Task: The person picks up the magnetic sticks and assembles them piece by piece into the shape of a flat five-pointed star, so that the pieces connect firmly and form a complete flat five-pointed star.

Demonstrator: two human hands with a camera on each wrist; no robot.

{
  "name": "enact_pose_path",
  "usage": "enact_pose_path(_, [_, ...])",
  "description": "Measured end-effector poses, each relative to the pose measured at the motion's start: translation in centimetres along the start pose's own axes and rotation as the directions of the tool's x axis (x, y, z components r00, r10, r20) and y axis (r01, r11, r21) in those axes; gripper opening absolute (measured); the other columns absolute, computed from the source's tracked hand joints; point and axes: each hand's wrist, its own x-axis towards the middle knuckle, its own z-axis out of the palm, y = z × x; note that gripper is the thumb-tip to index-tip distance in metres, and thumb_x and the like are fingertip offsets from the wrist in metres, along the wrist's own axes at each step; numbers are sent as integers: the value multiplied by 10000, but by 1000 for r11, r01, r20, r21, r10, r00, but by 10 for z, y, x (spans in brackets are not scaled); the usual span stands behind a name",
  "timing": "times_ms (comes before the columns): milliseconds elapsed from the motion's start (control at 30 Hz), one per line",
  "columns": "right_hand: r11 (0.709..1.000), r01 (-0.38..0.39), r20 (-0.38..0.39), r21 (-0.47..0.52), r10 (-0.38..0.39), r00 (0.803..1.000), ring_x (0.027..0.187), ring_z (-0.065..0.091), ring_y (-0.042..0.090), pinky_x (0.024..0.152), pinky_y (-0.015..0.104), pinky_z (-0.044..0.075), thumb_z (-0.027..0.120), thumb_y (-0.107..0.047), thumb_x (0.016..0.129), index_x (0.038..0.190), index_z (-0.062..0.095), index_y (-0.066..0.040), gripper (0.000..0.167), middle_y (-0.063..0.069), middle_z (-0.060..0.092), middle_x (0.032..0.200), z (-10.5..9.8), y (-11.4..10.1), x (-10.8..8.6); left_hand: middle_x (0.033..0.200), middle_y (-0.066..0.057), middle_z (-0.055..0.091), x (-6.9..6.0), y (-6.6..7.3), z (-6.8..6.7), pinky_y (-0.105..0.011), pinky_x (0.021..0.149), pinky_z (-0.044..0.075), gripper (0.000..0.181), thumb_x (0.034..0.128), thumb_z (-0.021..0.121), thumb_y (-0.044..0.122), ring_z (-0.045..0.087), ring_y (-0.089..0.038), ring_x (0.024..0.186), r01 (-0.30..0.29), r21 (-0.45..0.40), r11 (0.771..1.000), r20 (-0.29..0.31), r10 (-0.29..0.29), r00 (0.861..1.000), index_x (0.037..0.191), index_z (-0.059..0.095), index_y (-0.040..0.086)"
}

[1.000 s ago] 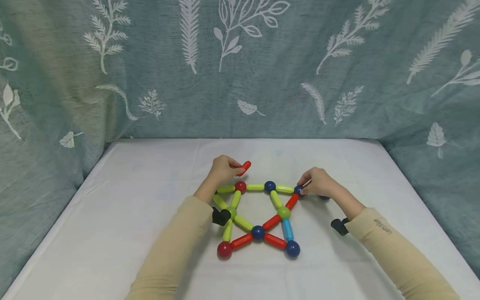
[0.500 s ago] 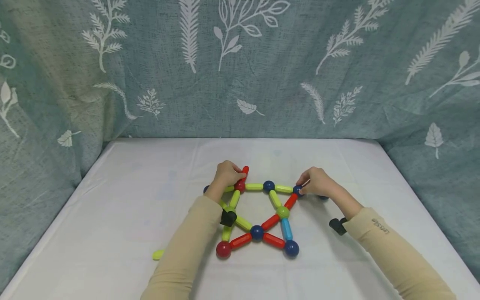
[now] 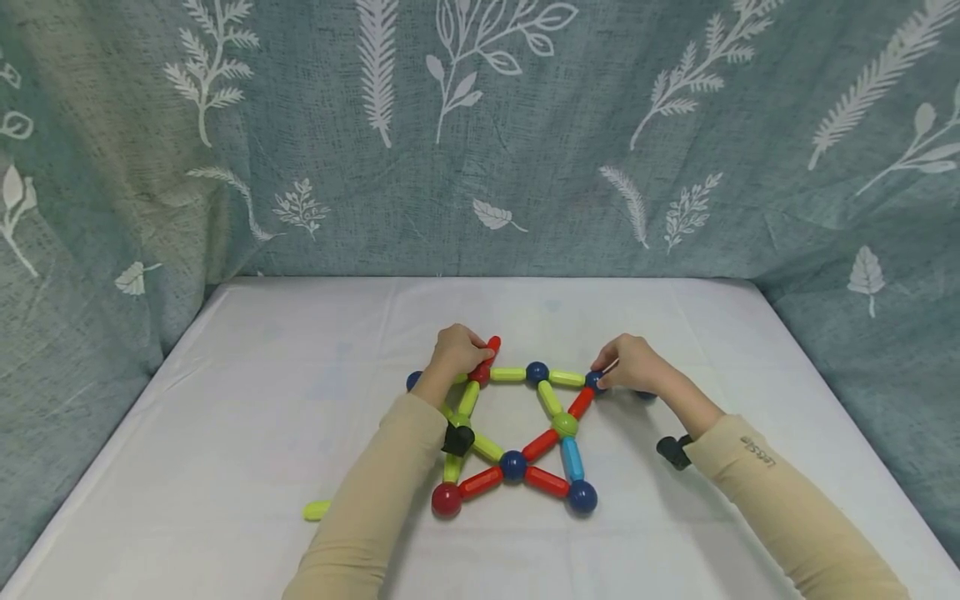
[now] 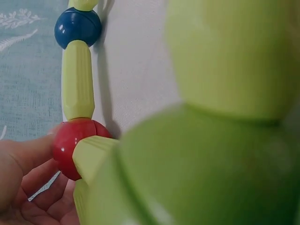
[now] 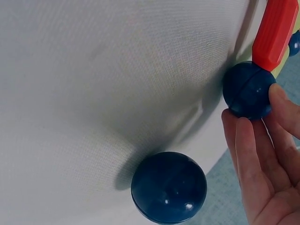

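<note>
My left hand (image 3: 454, 352) pinches a red magnetic rod (image 3: 493, 343) at the far left of a flat frame of magnetic rods and balls. The rod's lower end meets a red ball (image 4: 67, 145) there; the left wrist view hides the rod. At the far right corner, my right hand (image 3: 636, 364) grips a blue ball (image 5: 246, 89) between thumb and fingers. A red rod (image 5: 276, 35) runs from that ball to a green ball (image 3: 565, 425). Another green ball (image 4: 187, 168) fills much of the left wrist view.
A loose blue ball (image 5: 168, 187) lies beside the right hand. One yellow-green rod (image 3: 316, 510) lies left of the frame, partly behind the left sleeve. Another blue ball (image 3: 414, 380) sits by the left wrist. A leaf-patterned curtain (image 3: 480, 167) hangs behind the white table (image 3: 225, 400).
My left hand has come down and slightly right, bringing the red rod from above the frame onto the red ball. The yellow-green rod has come into view. My right hand stays on its blue ball.
</note>
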Motion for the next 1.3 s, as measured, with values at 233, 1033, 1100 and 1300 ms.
enact_pose_path(233, [1000,-3,0,2,3,1000,857,625,260,760,354,509,698,30,747,932,668,35,188,153,658,926,0,-1,0,1014,-137,630,-13,-8,-18,-280,731,497,278,868,623,176,593,-221,899,-120,108,987,35,117,992,1074,649,-9])
enact_pose_path(1033, [996,72,-31,-44,-73,997,882,624,287,731,353,515,670,2,789,996,657,52,214,187,643,991,2,7,-6,876,-96,673,-41,-52,-60,-339,758,495,144,773,718,51,613,-243,858,-316,343,885,113,295,949,903,705,-9])
enact_pose_path(1100, [993,103,-73,-62,-108,991,867,625,281,712,348,517,668,-15,798,993,658,48,205,186,644,989,5,6,-12,870,-91,675,-40,-52,-60,-336,758,494,141,769,722,53,614,-238,854,-315,352,881,112,295,949,897,708,-4])
enact_pose_path(1300, [975,207,-162,-86,-219,962,806,616,235,687,333,517,699,-39,779,918,674,15,151,116,662,896,19,-4,-44,853,-82,675,-41,-52,-62,-324,742,497,129,765,725,51,614,-219,830,-323,367,872,122,299,946,882,710,-1])
